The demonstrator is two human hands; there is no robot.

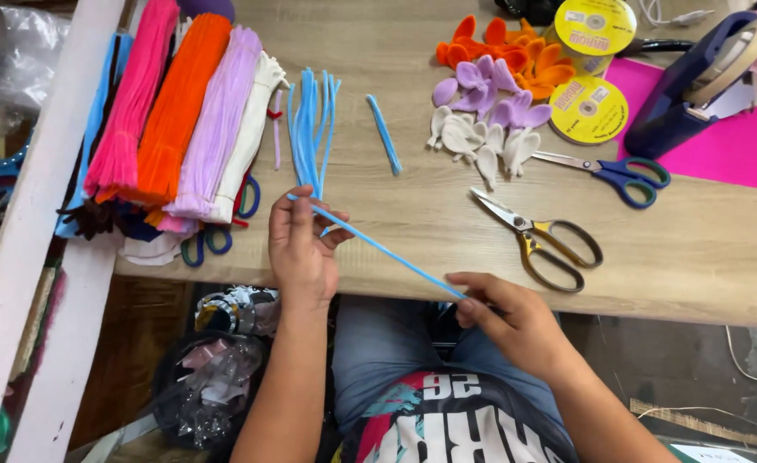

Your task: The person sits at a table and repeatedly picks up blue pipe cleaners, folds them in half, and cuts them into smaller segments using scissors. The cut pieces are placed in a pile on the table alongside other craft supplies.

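Note:
A long light-blue pipe cleaner [384, 250] stretches between my two hands, in front of the wooden table's near edge. My left hand [301, 244] pinches its upper end near the table. My right hand [509, 317] pinches its lower end over my lap. Behind my left hand on the table [447, 214] lies a fanned bunch of blue pipe cleaners [312, 129], with a short blue piece [384, 135] beside it.
Bundles of pink, orange, lilac and white pipe cleaners [181, 111] lie at the left. Gold-handled scissors [540, 240] and blue-handled scissors [612, 171] rest to the right, behind them orange, purple and white petal shapes [490, 94], yellow tape rolls [588, 109], a blue tape dispenser [704, 81] and pink paper [738, 146].

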